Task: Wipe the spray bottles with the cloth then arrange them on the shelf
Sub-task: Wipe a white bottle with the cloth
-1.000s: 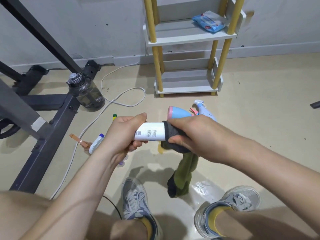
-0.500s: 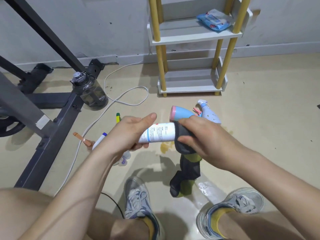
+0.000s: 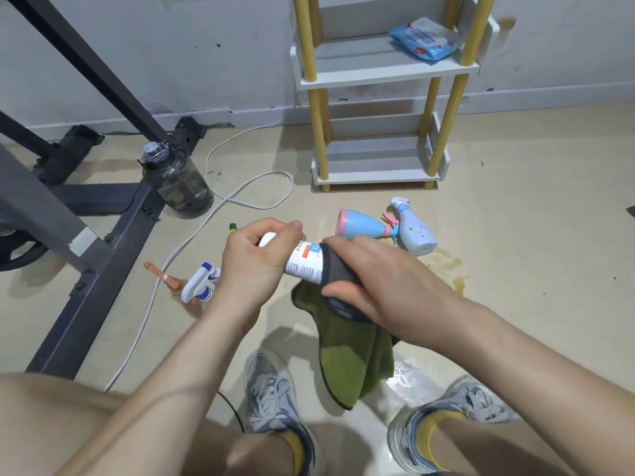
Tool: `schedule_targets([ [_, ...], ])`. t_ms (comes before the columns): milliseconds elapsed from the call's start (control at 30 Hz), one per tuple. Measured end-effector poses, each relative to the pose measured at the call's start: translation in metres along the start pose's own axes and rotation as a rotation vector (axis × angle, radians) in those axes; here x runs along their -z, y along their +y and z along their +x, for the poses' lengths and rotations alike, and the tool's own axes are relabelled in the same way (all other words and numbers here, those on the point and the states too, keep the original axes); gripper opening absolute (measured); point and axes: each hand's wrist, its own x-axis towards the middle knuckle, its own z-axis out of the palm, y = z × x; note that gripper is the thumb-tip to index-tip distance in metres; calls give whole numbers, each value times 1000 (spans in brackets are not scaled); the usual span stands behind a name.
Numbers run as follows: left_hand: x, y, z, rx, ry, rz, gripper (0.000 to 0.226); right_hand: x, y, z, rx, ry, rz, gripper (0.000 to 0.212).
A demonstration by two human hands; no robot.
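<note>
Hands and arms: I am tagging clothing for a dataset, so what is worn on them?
Nothing is worn on them. The left hand and right hand have no gloves, and no ring, watch or bracelet shows. The left forearm and right forearm are unsleeved as far as the frame's edge, with no markings visible.

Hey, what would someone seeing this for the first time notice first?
Dead centre, the left hand grips a white bottle while the right hand wraps a green cloth round its end. Just behind, a blue bottle and a pale spray bottle are on the floor before the yellow-posted shelf.
</note>
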Motion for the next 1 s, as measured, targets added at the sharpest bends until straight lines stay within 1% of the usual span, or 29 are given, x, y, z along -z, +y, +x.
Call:
schedule_targets([
  [33,-3,1,-2,98,7,-22,28,-1,0,1,56,46,-190,45],
  [67,-6,2,-4,186,15,-46,29,-1,1,2,109,89,-303,48],
  [100,-6,4,-5,240,20,-53,28,-1,0,4,145,117,-345,48],
  [133,-6,4,-5,249,25,-52,28,-2,0,5,167,132,-329,48],
  [167,-5,5,-5,215,35,-53,28,-2,-2,7,155,120,-261,48],
  [200,-5,4,-4,147,42,-62,29,0,-6,10,109,102,-154,48],
  [233,-4,4,-4,59,38,-58,29,2,-10,12,34,75,-32,47],
  [267,-5,4,-4,-38,27,-38,27,5,-13,16,-43,9,76,42],
  [333,-7,3,-8,-243,-55,55,21,11,-12,25,-143,-149,211,29],
  [367,-7,2,-10,-335,-116,105,15,10,-11,28,-168,-177,271,25],
  [400,-7,3,-10,-383,-178,140,10,7,-11,28,-186,-162,317,24],
  [433,-6,3,-8,-367,-205,166,16,4,-10,27,-199,-124,305,24],
  [467,-4,5,-5,-297,-195,182,28,-2,-7,25,-173,-52,174,22],
  [500,-2,10,-3,-205,-161,235,39,-9,-5,21,-120,33,-50,22],
  [533,-1,15,-1,-116,-139,341,48,-18,-5,17,-72,109,-273,25],
  [567,-1,18,0,-16,-165,484,57,-26,-5,14,-24,181,-423,28],
  [600,-2,19,-1,79,-222,591,63,-32,-4,12,9,231,-484,30],
  [633,-4,20,-4,142,-266,647,64,-36,-4,12,21,256,-488,32],
  [667,-6,20,-7,129,-273,687,61,-38,-3,11,2,274,-473,37],
  [700,-7,16,-9,41,-256,723,55,-39,-3,12,-45,250,-436,41],
  [733,-7,10,-9,-114,-233,753,45,-36,-2,13,-98,201,-373,44],
  [767,-6,8,-11,-286,-239,722,32,-32,1,14,-152,143,-274,42],
  [800,-6,7,-12,-409,-274,653,17,-29,4,15,-228,42,-134,39],
  [833,-5,7,-11,-457,-336,552,3,-27,9,16,-276,-22,10,39],
  [867,-3,7,-10,-432,-401,438,9,-26,12,16,-306,-52,138,43],
  [900,-1,8,-8,-337,-447,304,14,-24,12,14,-323,-62,241,50],
  [933,0,9,-6,-230,-443,234,12,-25,12,12,-326,-71,295,58],
  [967,0,9,-4,-148,-381,244,18,-25,10,10,-320,-77,281,64],
  [1000,0,10,-2,-107,-321,364,34,-27,7,8,-310,-78,207,67],
])
